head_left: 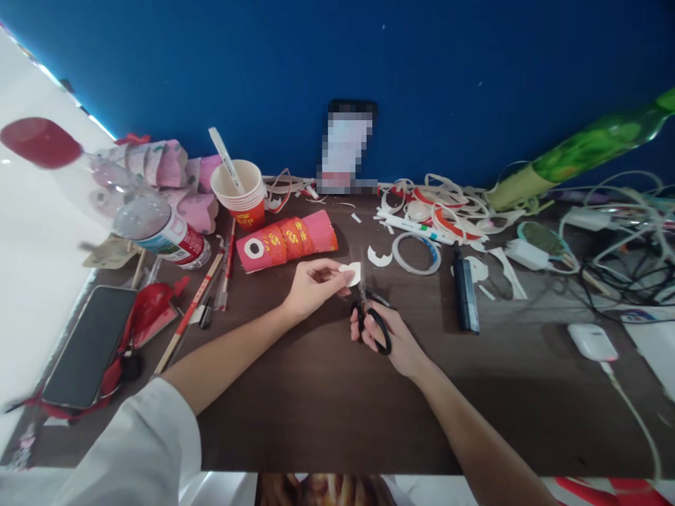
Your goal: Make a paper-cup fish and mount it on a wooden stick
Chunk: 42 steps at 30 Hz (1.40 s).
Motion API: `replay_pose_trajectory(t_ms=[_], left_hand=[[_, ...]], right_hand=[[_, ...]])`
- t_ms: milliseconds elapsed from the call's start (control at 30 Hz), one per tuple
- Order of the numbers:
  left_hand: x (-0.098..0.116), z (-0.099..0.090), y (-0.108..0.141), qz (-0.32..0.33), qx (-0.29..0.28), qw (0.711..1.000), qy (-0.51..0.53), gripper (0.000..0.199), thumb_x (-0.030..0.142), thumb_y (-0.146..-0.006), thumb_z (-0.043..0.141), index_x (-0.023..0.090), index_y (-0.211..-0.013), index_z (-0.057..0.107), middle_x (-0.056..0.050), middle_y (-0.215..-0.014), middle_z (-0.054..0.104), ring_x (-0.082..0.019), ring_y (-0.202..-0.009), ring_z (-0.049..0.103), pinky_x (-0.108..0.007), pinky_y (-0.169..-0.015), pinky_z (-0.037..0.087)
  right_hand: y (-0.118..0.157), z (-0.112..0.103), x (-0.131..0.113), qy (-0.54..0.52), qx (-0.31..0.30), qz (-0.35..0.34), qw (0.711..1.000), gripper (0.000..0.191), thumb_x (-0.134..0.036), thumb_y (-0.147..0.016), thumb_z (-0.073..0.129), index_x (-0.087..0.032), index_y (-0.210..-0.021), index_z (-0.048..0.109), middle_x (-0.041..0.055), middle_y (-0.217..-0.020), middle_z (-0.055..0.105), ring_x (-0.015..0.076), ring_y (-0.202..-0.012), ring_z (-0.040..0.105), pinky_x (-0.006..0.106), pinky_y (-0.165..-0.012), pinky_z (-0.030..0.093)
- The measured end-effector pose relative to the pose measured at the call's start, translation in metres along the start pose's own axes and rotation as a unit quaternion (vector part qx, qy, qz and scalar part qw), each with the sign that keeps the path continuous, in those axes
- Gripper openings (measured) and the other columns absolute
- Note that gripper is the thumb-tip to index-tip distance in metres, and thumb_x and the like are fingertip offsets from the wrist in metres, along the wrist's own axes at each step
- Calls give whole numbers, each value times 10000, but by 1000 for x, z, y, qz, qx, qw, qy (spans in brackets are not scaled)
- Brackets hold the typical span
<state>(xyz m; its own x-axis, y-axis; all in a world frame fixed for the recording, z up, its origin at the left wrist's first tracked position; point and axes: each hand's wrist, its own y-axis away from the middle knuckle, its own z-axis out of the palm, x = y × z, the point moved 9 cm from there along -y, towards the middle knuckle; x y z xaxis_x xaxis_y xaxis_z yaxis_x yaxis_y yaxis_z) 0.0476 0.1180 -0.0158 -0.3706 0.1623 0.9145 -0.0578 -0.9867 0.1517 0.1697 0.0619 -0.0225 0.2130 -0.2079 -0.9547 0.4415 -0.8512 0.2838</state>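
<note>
My left hand (316, 287) pinches a small piece of white paper (352, 273) between thumb and fingers. In my right hand (393, 330) is a pair of scissors (380, 333) with black handles, my fingers through the loops. The blades point away from me at the right edge of the paper; whether they touch it I cannot tell. Just beyond my left hand lies a red and pink paper roll (287, 240) with yellow marks and a white ring like an eye. White paper offcuts (380, 257) lie past the scissors.
A roll of tape (416, 253) and a dark blue pen-like object (466, 294) lie to the right. Stacked paper cups (240, 184) hold a white marker. A plastic bottle (169, 232) and a phone (89, 348) are at left. Cables (627, 253) tangle at right; another phone (345, 144) leans on the blue wall.
</note>
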Motion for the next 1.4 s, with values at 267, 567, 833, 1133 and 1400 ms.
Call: replay_pose_trajectory(t_ms=[267,567,833,1133,1400], left_hand=[[-6,2,-2,-3,-27,1000,-4,380,465,-564,814,128,-633,650,9,-489,645,-93,-422,611,-187,-462,513],[-5,0,-2,-11,-6,1000,-1,403,469,-537,824,126,-594,619,8,-475,634,-94,-402,593,-195,-447,501],[-6,0,-2,-10,-10,1000,4,382,451,-552,822,125,-609,631,9,-480,633,-86,-407,591,-185,-448,492],[-5,2,-2,-24,-17,999,13,413,463,-518,834,122,-585,611,11,-470,627,-77,-391,573,-176,-431,476],[-6,2,-1,-22,-29,999,4,408,477,-548,818,127,-602,616,20,-475,613,-73,-403,567,-189,-454,484]], right_hand=[[2,-1,3,-2,8,2,1000,490,-665,-805,494,-178,-761,519,11,-640,557,73,-469,371,230,-429,279],[2,0,10,-11,-1,18,1000,515,-686,-777,517,-174,-832,505,3,-640,558,72,-473,358,227,-433,257],[1,-3,12,9,9,0,1000,528,-701,-793,471,-175,-809,517,18,-655,569,74,-471,359,232,-432,270],[1,-3,10,10,9,1,1000,514,-689,-796,483,-176,-813,517,14,-649,563,80,-486,383,220,-423,273],[0,-3,12,34,-4,4,999,510,-679,-812,461,-179,-732,519,23,-671,557,85,-496,373,231,-436,283]])
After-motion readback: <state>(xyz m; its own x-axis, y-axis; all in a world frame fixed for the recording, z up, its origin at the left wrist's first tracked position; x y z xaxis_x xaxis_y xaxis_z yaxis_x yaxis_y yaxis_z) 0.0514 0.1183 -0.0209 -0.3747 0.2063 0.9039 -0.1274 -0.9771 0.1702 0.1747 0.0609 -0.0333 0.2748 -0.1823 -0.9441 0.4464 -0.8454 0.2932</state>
